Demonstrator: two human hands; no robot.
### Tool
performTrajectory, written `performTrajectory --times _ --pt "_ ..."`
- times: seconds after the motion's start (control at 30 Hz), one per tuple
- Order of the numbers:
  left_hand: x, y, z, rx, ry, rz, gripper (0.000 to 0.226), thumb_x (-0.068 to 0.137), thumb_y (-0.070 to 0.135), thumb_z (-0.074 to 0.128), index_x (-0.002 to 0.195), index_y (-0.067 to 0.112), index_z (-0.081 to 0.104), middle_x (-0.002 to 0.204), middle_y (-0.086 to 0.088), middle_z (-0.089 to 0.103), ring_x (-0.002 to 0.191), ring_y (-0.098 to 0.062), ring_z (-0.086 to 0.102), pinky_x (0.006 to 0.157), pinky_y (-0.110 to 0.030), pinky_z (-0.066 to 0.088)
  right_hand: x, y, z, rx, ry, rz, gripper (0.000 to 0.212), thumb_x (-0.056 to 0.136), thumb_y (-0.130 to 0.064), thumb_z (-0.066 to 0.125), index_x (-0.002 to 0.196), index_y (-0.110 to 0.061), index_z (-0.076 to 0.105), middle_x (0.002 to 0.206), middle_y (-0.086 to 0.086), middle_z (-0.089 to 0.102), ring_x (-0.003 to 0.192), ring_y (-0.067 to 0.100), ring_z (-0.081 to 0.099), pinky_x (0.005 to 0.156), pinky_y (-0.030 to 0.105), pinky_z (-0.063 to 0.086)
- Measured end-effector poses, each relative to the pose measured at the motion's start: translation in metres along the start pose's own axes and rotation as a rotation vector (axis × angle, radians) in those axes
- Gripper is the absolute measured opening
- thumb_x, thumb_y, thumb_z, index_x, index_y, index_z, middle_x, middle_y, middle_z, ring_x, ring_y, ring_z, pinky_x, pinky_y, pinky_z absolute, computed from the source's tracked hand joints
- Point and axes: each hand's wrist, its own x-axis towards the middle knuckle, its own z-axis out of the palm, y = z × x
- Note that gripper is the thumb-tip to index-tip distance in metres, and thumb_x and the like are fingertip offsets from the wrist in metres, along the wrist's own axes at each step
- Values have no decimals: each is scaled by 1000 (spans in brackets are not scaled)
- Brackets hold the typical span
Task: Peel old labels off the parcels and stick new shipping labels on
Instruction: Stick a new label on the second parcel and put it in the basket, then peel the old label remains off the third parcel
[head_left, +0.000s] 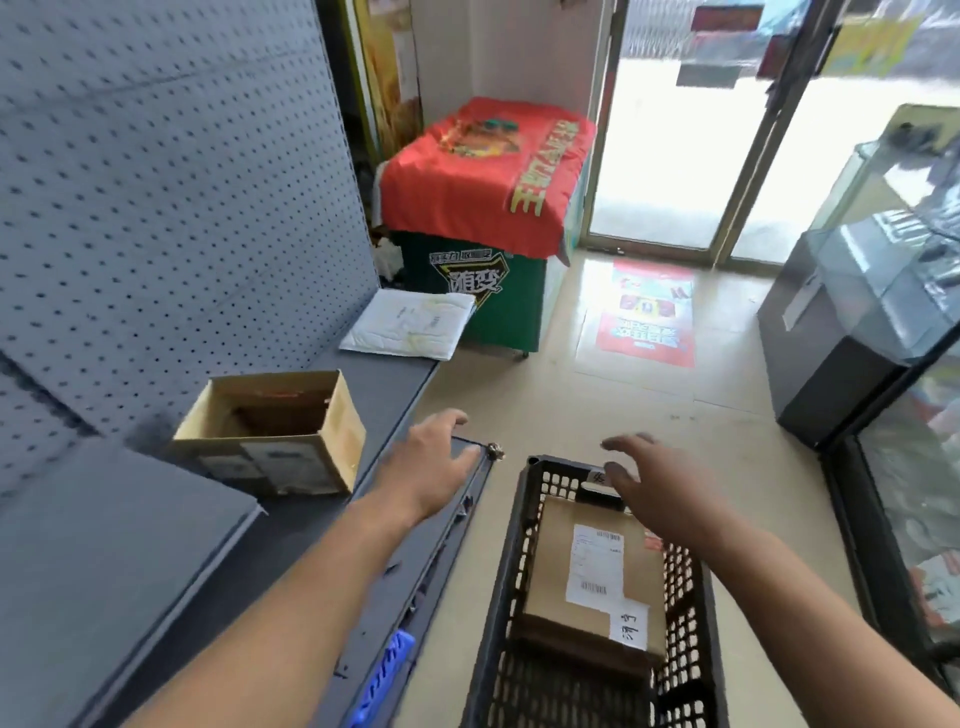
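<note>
Matt cardboard parcel, black plastic crate, perforated metal shelf back

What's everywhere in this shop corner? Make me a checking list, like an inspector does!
Surface: grey shelf, pegboard wall behind.
Job's things: brown parcel with white label lying in black crate; white envelope and open cardboard box on the shelf.
Clutter: small blue thing at shelf edge, too blurred to name.
Grips: left hand open, at the shelf edge; right hand open, above the crate's far end.
Cables: nothing seen.
Surroundings: green box under red cloth, glass door, glass counter, floor poster.
</note>
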Motion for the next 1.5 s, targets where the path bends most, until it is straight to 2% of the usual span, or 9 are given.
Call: performTrajectory --times 0.33,0.6,0.77,0.83,0.97,1.1,1.27,1.4,1.5 --pt "-165 -55 -125 -8 310 -260 32 100 45 55 129 33 56 129 8 62 109 -17 61 88 -33 50 -33 -154 -31 -77 -9 -424 32 100 -41 48 132 -41 54 139 -15 54 110 12 62 92 35 53" --pt "-314 -118 -201 27 554 -417 35 100 49 52 132 37 54 137 15 59 119 -11 58 97 -31 46 -98 -310 -13 6 -32 -725 28 99 -38 53 125 -45 58 129 -18 57 96 8 58 84 33 53" --pt "-407 -159 -241 34 639 -521 30 102 46 50 130 36 54 128 14 61 108 -10 58 84 -31 47 -150 -402 15 56 -44 -862 28 98 -36 53 124 -38 62 125 -14 62 102 12 62 85 36 51" --pt "-445 -178 -253 59 665 -557 31 102 46 49 131 36 53 128 13 61 108 -11 58 86 -32 49 -173 -435 28 54 -38 -923 30 98 -38 53 126 -38 61 129 -14 61 102 12 63 87 35 52" --pt "-513 -211 -270 66 706 -654 37 103 48 47 138 35 50 139 13 56 123 -11 54 92 -30 45 -218 -494 54 82 -57 -1017 31 98 -41 52 128 -41 59 130 -18 59 106 11 63 88 35 52" --pt "-568 -229 -282 56 777 -736 39 103 50 45 140 37 48 144 19 51 128 -7 49 98 -34 45 -252 -550 74 100 -129 -1123 29 98 -42 50 125 -47 57 125 -27 56 75 -5 57 74 31 47" --pt "-628 -232 -298 111 894 -827 41 103 51 44 141 37 45 146 21 48 131 -6 47 103 -39 46 -290 -621 96 177 -205 -1272 28 99 -38 49 125 -46 58 118 -31 53 67 -7 57 61 17 40" --pt "-670 -227 -310 164 976 -930 41 103 50 45 142 36 46 145 21 49 126 -6 49 100 -34 46 -322 -671 113 218 -286 -1425 29 99 -38 48 126 -46 57 125 -28 53 62 -7 57 69 28 43" --pt "-704 -225 -315 198 1047 -1026 39 103 50 46 140 36 48 143 21 50 121 -5 52 95 -31 46 -347 -703 123 267 -337 -1524 30 100 -36 49 128 -41 58 126 -25 53 54 -6 55 70 28 43"
